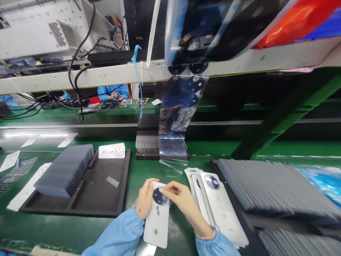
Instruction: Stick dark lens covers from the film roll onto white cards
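Observation:
My left hand (pixel 144 200) is closed round the left edge of a white phone back cover (pixel 156 227), which tilts up toward me. Dark vertical lettering and a small round emblem mark its face. Over the camera area at its top lies a dark round film (pixel 158 197) with holes in it. My right hand (pixel 181 201) pinches at the upper right edge of that film, thumb and forefinger together. Just right of my right hand, several white back covers (pixel 221 202) lie overlapping. A clear strip (pixel 181 106) carrying similar dark round films hangs down ahead of my hands.
At left, a black tray (pixel 101 209) bears a row of grey sheets (pixel 65 170) and a white cover (pixel 112 151). More grey sheets (pixel 277 188) stand at right. A white shelf beam (pixel 106 73) crosses above; a green post (pixel 287 110) slants at right. Another person's hands (pixel 115 96) show far back.

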Demonstrator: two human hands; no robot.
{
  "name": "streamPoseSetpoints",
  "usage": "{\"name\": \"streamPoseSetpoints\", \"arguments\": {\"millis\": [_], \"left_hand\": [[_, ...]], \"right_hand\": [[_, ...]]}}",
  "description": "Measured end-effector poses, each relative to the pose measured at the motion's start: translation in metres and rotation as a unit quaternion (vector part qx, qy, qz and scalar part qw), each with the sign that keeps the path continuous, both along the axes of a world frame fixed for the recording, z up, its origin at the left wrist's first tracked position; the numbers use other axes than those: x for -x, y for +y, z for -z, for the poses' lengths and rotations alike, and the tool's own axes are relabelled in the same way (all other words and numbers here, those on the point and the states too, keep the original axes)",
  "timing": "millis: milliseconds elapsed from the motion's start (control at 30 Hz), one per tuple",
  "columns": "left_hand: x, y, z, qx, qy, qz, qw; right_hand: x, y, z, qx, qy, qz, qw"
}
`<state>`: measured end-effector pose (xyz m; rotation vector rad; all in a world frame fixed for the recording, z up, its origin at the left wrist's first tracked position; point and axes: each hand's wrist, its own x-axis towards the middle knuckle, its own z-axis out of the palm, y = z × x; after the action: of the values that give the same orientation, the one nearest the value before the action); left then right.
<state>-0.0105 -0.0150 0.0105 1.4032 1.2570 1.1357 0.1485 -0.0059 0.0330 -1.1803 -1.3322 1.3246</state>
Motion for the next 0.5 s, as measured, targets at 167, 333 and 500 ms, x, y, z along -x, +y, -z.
{"name": "streamPoseSetpoints", "arguments": {"millis": [167, 333, 500], "left_hand": [[-0.0001, -0.0014, -0.0036, -0.004, 0.009, -0.004, 1.0], [0.0001, -0.0008, -0.0025, 0.0, 0.005, 0.003, 1.0], [-0.0004, -0.0018, -0.0037, -0.006, 0.013, 0.001, 1.0]], "right_hand": [[0.0008, -0.0005, 0.0009, 0.019, 0.023, 0.001, 1.0], [0.0007, 0.0006, 0.0046, 0.015, 0.018, 0.0, 1.0], [0.0004, 0.0011, 0.0053, 0.012, 0.016, 0.005, 1.0]]}}
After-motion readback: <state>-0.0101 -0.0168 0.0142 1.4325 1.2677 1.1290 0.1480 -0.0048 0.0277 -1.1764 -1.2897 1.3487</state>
